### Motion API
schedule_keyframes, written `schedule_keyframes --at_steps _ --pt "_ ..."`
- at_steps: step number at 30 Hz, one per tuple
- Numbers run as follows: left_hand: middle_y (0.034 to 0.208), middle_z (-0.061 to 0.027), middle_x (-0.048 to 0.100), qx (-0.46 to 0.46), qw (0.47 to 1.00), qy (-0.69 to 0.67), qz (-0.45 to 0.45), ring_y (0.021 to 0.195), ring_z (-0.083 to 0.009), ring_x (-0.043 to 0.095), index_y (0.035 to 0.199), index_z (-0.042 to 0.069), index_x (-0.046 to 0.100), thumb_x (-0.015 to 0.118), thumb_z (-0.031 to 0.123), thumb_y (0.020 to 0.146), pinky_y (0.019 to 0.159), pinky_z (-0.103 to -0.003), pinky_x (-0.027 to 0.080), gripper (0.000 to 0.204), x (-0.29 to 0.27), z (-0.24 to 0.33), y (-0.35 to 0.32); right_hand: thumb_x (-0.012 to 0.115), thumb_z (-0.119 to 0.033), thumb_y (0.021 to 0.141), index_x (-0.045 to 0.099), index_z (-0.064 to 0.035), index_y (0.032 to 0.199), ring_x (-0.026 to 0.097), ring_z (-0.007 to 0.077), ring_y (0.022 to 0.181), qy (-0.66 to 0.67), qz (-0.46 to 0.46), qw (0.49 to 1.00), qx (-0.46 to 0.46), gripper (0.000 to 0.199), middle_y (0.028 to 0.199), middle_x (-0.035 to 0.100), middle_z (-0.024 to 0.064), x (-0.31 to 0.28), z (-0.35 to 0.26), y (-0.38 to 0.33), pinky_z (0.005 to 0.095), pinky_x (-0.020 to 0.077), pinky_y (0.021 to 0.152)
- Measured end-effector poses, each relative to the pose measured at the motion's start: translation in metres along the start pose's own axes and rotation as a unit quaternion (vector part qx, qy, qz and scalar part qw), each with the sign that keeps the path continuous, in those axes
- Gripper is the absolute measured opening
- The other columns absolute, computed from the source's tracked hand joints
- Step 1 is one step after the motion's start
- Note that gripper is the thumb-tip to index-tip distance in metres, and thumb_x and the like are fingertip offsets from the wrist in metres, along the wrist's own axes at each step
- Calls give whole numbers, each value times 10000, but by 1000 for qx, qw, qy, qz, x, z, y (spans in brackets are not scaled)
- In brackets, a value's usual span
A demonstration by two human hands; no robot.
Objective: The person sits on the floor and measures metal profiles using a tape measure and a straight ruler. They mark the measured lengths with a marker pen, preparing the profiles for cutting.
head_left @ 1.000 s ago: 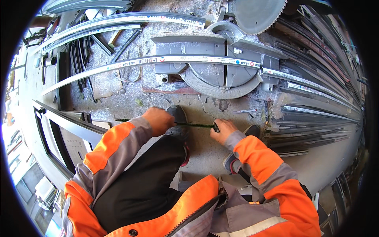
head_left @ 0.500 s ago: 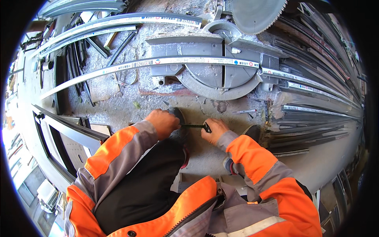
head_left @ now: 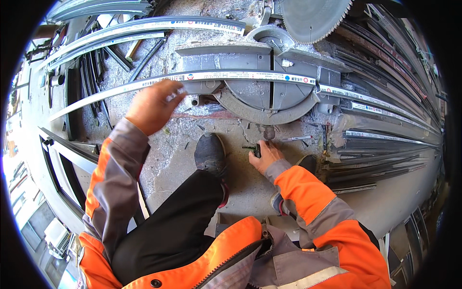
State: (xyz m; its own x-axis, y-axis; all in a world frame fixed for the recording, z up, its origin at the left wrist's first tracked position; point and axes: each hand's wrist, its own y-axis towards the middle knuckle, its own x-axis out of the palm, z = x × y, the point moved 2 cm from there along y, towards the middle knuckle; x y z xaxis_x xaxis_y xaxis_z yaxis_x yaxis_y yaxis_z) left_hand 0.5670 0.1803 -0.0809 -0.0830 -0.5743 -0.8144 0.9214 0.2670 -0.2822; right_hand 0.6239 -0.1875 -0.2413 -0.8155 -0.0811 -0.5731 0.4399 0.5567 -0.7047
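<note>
My left hand [head_left: 153, 109] is raised at the near edge of a long pale profile strip [head_left: 240, 75] that lies across the saw's grey table [head_left: 252, 98]. Its fingertips are slightly blurred, with thumb and fingers apart and nothing seen between them; whether it touches the strip I cannot tell. Lower down, between my shoes, my right hand [head_left: 268, 158] is closed on a small black object [head_left: 257, 151]. A short dark, greenish piece sticks out of that object to the left. Its kind is not clear, as the fingers cover part of it.
A toothed saw blade [head_left: 315, 19] stands above the saw's far side. Bundled metal profiles [head_left: 385, 139] lie at right, more profiles [head_left: 144, 31] at far left. A marker pen [head_left: 296, 138] lies on the floor amid shavings. A dark-edged frame [head_left: 67, 168] leans at left.
My left hand has let go of the dark strip stretched between both hands and moved up and left toward the pale profile. The right hand stays low, its black object turned more upright.
</note>
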Motion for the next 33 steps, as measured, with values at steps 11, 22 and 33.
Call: schedule_keyframes --at_steps 11,22,33 --pt "1291 -212 670 -40 986 152 -59 1224 -385 642 1336 -11 652 614 374 1086 1067 -464 486 461 -42 -50 19 737 -377 926 560 -16 1379 566 456 1248 -112 149 978 -98 605 1290 607 267 -15 -7 -20 545 524 1022" --pt "1208 -187 731 -86 983 1 -161 1152 -306 669 1244 -5 725 612 487 1081 1061 -443 488 531 -19 -113 52 750 -213 938 640 -81 850 684 388 720 18 254 942 -221 192 780 666 143 -114 -26 -25 490 548 620" --pt "835 -135 688 -84 977 5 -195 763 -231 614 1042 -10 776 591 676 1027 707 -411 487 710 -20 -122 58 687 -458 1061 716 -28 1048 623 94 637 496 154 852 62 432 810 672 26 -175 -6 47 250 500 495"
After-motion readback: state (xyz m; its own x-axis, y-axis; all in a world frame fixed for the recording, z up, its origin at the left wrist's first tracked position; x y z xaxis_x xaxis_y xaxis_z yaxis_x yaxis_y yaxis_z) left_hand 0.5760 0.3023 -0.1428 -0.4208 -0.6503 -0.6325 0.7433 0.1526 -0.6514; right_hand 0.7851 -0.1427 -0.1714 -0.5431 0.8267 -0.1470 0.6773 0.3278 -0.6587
